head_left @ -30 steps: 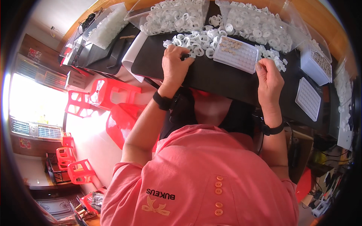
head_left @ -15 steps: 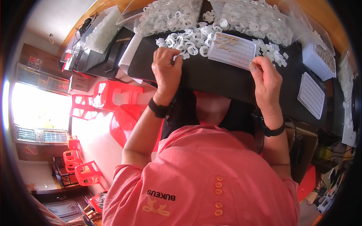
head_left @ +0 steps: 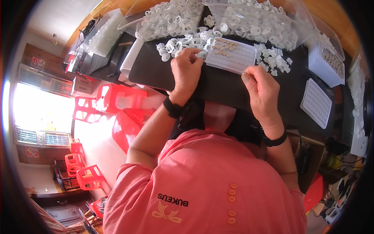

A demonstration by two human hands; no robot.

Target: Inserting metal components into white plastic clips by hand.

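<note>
My left hand [head_left: 186,74] is closed in a pinch at the near edge of a pile of white ring-shaped plastic parts [head_left: 202,37]. Whatever it holds is hidden. My right hand [head_left: 263,90] pinches thumb to forefinger just off the near right corner of a white compartment tray [head_left: 245,54]. A tiny pale bit shows at those fingertips, too small to name. Several small round tan pieces [head_left: 223,47] sit in the tray's left part. Right of the tray lies a heap of small white plastic pieces [head_left: 270,58].
Clear bins of white plastic parts [head_left: 165,25] [head_left: 259,29] stand at the back of the black table [head_left: 230,87]. At right are a tub of small pieces [head_left: 325,64] and a second white tray [head_left: 316,103]. Red stools [head_left: 120,97] stand on the floor at left.
My left hand has moved right, closer to the tray, and its fingers have drawn together. My right hand has shifted left and slightly toward me. The view has shifted a little.
</note>
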